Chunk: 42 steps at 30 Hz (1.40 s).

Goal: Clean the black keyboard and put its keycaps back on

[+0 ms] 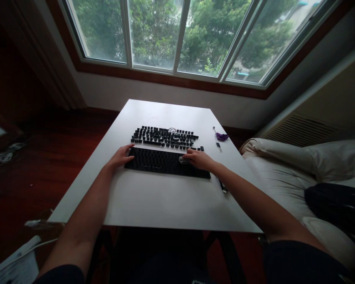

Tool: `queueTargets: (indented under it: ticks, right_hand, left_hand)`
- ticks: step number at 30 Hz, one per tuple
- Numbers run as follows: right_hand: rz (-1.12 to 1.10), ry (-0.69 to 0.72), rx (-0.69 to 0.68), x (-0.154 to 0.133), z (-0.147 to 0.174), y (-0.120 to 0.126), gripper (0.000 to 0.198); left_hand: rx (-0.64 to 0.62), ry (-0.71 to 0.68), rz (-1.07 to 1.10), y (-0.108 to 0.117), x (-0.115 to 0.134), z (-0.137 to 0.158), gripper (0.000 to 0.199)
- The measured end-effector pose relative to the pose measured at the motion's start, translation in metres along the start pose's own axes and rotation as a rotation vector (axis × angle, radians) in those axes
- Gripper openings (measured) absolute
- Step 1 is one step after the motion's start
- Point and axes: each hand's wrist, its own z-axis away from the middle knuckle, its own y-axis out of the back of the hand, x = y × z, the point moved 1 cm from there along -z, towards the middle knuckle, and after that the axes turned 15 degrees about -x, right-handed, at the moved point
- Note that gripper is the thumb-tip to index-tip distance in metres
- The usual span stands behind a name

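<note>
The keyboard [156, 159], the workpiece of this step, lay across the middle of the table [148, 201], its keyless face up. The loose keycaps [165, 136] were set out in rough rows just beyond its far edge.

The left hand [120, 156] rested at the keyboard's left end, thumb and fingers spread apart, with contact at the edge. The right hand [198, 159] was pinched on a pale wad [182, 160] over the right half of the board; whether it was tissue or cloth could not be told. The two hands were well apart.

The step in hand appeared to be wiping. Good practice called for the following:

1. The left hand needed to brace the end firmly enough to prevent sliding.
2. The wad needed a compact fold and light pressure, since loose fibres could have snagged on the exposed key mounts.
3. Short strokes along the rows were preferable, with care at the far edge, where a wide sweep could have scattered the keycaps.
4. The cable [223, 186], near the right end, was best kept clear of the forearm.
</note>
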Motion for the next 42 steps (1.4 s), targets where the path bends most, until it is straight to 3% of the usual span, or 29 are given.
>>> queueTargets:
  ticks: [8,12,16,19,24,29,35,42]
  right_hand:
    - [-0.067,-0.166,0.013,0.068,0.074,-0.018,0.035]
    - [-0.130,-0.199,0.020,0.075,0.081,-0.011,0.030]
    - [-0.169,-0.109,0.113,0.039,0.046,0.005,0.034]
    - [-0.126,0.017,0.106,-0.009,-0.003,0.011,0.035]
    - [-0.070,0.210,0.166,-0.099,-0.089,0.014,0.034]
    - [-0.007,0.231,0.183,-0.161,-0.150,0.024,0.033]
    - [0.026,0.175,0.096,-0.175,-0.182,0.030,0.033]
    - [0.035,0.192,0.007,-0.146,-0.156,0.029,0.032]
  left_hand:
    - [0.000,0.018,0.015,-0.001,0.002,-0.001,0.071]
    - [0.017,0.022,0.005,0.000,0.004,-0.001,0.069]
    - [0.033,0.051,0.069,0.000,0.003,-0.001,0.063]
    - [0.050,0.086,0.122,-0.001,0.000,-0.001,0.055]
    - [0.072,0.112,0.034,0.001,0.000,-0.001,0.047]
    - [0.032,0.051,0.039,0.008,0.005,0.001,0.047]
    - [0.009,-0.014,0.034,0.011,0.001,0.000,0.046]
    - [0.026,0.033,-0.058,0.010,-0.003,0.001,0.045]
